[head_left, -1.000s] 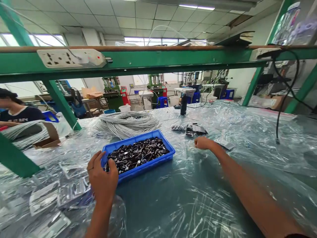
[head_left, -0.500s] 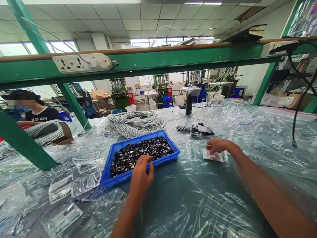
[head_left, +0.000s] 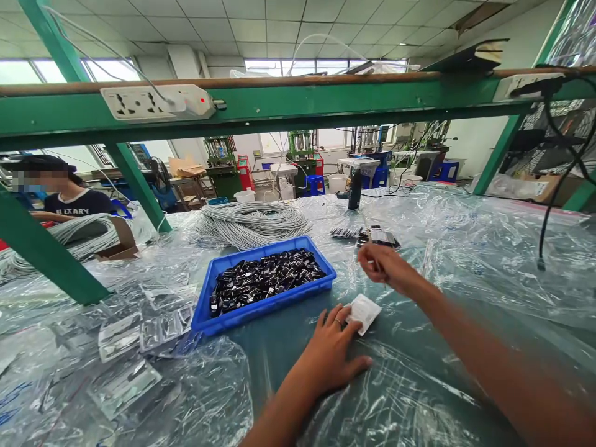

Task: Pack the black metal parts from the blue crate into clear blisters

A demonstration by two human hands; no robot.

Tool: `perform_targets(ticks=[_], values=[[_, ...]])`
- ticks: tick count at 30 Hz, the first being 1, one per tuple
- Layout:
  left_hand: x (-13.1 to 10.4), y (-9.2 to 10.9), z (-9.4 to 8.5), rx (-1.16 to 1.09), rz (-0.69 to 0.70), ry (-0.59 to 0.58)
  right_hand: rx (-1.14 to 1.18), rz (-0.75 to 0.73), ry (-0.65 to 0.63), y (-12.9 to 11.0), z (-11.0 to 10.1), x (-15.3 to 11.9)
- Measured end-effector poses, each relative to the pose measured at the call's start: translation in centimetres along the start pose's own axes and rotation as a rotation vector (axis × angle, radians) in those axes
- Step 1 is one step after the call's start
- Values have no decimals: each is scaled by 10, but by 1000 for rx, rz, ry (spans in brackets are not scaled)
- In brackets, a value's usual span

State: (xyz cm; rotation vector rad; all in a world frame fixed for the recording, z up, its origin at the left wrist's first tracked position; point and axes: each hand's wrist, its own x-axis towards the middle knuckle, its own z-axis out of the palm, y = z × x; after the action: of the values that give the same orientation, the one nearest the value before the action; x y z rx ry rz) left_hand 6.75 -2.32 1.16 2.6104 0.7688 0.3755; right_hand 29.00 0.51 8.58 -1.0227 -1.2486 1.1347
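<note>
A small white packet [head_left: 365, 310] lies on the plastic-covered table. My left hand [head_left: 333, 347] rests beside it, fingers spread, their tips touching the packet's left edge. Above and to the right hovers my right hand [head_left: 384, 266] with curled fingers; what they hold, if anything, is hidden. Just past that hand sit dark flat pieces in clear wrapping [head_left: 382, 236], partly covered by it. A blue tray [head_left: 263, 318] full of small black parts with shiny metal ends [head_left: 270, 279] stands to the left of both hands.
Behind the tray lies a coil of grey cable [head_left: 251, 223]. A dark bottle-like object [head_left: 354, 189] stands farther back. Clear blister packs [head_left: 123, 335] lie at the left. A green frame [head_left: 298, 102] with a power strip [head_left: 156, 102] crosses above. Another person [head_left: 77, 198] sits at far left.
My left hand has moved from the tray's front edge rightward to the white packet. The packet now lies nearer and farther left, turned. My right hand has left it, moving up and left.
</note>
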Motion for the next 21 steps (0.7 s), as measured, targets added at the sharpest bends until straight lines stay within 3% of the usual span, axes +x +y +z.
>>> perform_targets(ticks=[6,10,21], values=[[2,6,3,63,-142,125,313,73,66,49,28,-21],[7,6,10,84,-152,103,307,131,24,57,44,-19],[5,3,11,-138,-190,136,249,40,168,75,67,-16]])
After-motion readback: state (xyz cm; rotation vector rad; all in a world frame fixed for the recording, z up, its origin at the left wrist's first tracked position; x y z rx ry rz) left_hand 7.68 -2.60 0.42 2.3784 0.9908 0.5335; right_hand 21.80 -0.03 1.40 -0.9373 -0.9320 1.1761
